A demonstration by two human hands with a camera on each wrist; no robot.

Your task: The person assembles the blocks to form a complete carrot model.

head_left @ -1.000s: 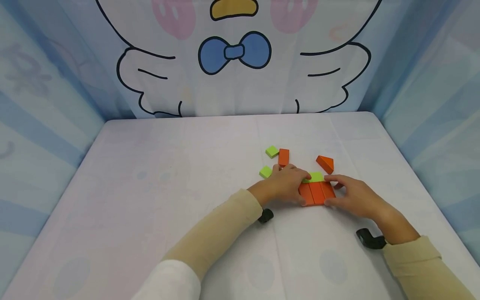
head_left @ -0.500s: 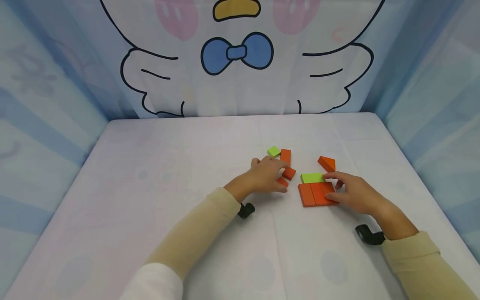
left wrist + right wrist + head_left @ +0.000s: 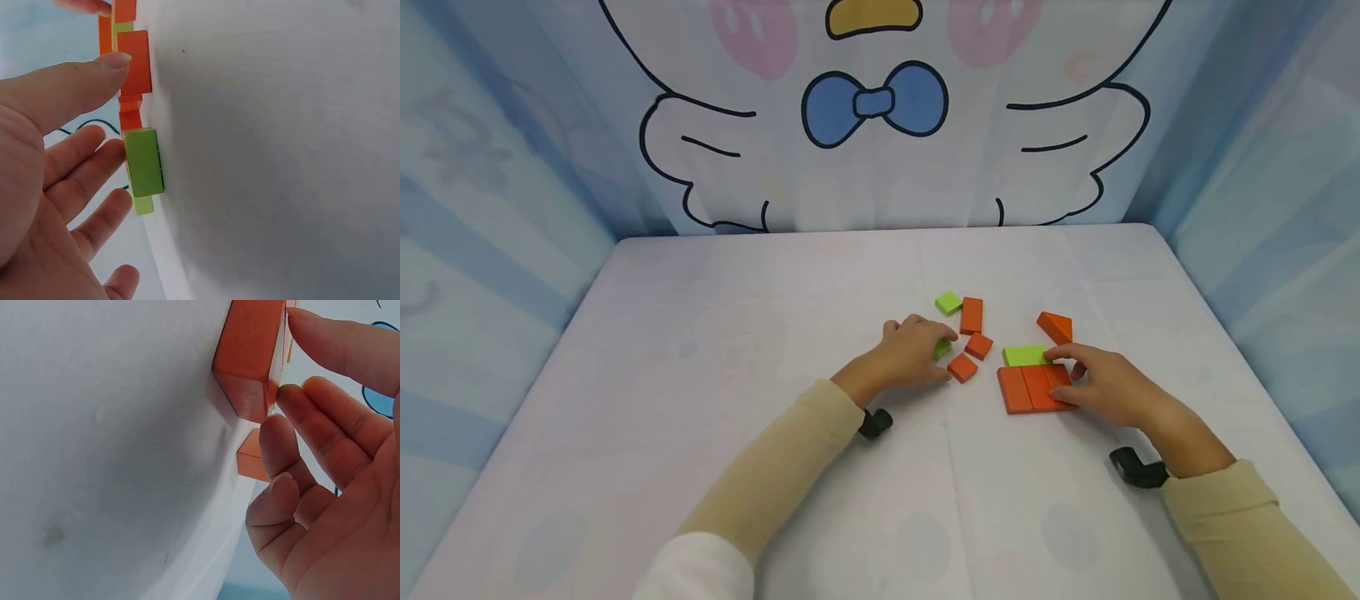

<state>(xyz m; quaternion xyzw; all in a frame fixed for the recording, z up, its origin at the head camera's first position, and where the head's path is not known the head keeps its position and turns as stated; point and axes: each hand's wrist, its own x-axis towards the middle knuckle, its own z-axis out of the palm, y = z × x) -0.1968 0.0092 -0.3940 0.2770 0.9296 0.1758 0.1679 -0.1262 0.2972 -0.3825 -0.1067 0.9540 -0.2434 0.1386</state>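
The left hand (image 3: 910,354) lies relaxed, fingertips touching a small green wooden square block (image 3: 144,161) on the white bench (image 3: 737,350). The right hand (image 3: 1105,387), fingers loose, rests against three joined orange rectangular blocks (image 3: 1030,389). Two small orange cubes (image 3: 970,357) lie between the hands.

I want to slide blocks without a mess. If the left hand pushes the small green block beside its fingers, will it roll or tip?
Probably neither. The small green block is flat-sided and low, so it should slide. It looks rigid and light. Beside the left hand, an orange square block lies close; a push that way could nudge it.
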